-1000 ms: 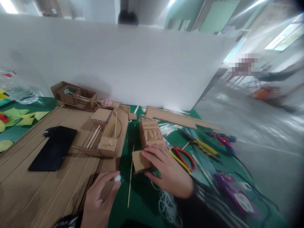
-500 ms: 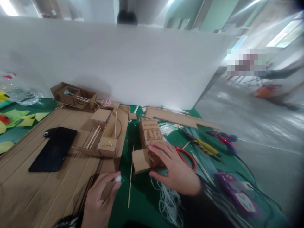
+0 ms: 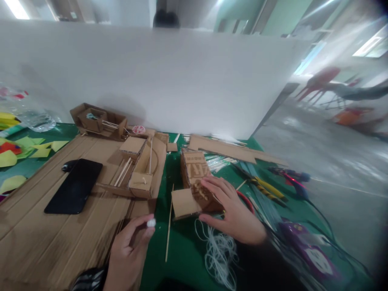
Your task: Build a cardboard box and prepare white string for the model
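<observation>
in the head view, the left hand [image 3: 129, 250], low and left of centre in the frame, pinches 1 small white lump [image 3: 151, 222] between thumb and fingers. the right hand [image 3: 235, 212], right of centre, is spread, thumb and fingers apart; 1 long printed cardboard box [image 3: 194, 165] lies at its fingertips, toward mid-frame, with 1 plain square flap [image 3: 183, 202] at its lower left. 1 loose tangle of thin white string [image 3: 220, 252] and 1 slim wooden stick [image 3: 169, 230] rest on the green tabletop [image 3: 182, 258].
</observation>
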